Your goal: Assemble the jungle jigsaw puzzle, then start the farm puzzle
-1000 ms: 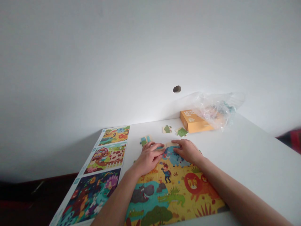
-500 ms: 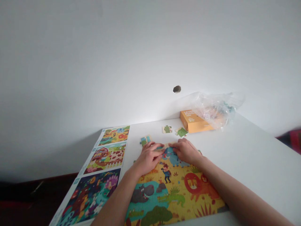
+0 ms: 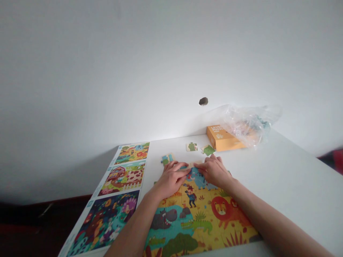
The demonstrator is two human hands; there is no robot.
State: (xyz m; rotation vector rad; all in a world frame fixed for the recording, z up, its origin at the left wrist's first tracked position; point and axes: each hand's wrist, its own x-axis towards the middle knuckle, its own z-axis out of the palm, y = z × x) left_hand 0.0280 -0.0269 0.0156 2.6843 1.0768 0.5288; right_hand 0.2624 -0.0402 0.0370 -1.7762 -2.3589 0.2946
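Note:
A jigsaw puzzle (image 3: 200, 214) with a lion, a hippo, crocodiles and a figure in a hat lies joined on the white table. At its far edge my left hand (image 3: 173, 177) bends its fingers together onto a puzzle piece. My right hand (image 3: 214, 170) is beside it, closed with thumb and index finger on a pale-topped puzzle piece (image 3: 197, 165) by the blue elephant. The two hands' fingertips almost meet, and they hide part of the top row. Just beyond my left hand lies a loose blue and green piece (image 3: 167, 158).
Two green loose pieces (image 3: 208, 150) lie farther back, near an orange puzzle box (image 3: 227, 142) with a clear plastic bag (image 3: 249, 125) on it. A sheet with three printed pictures (image 3: 123, 178) runs along the table's left edge. Behind stands a white wall with a hole (image 3: 203, 101).
The whole view has shifted slightly, so everything sits a little farther right. Both hands stay at the puzzle's far edge, with the right hand's fingers moved only slightly.

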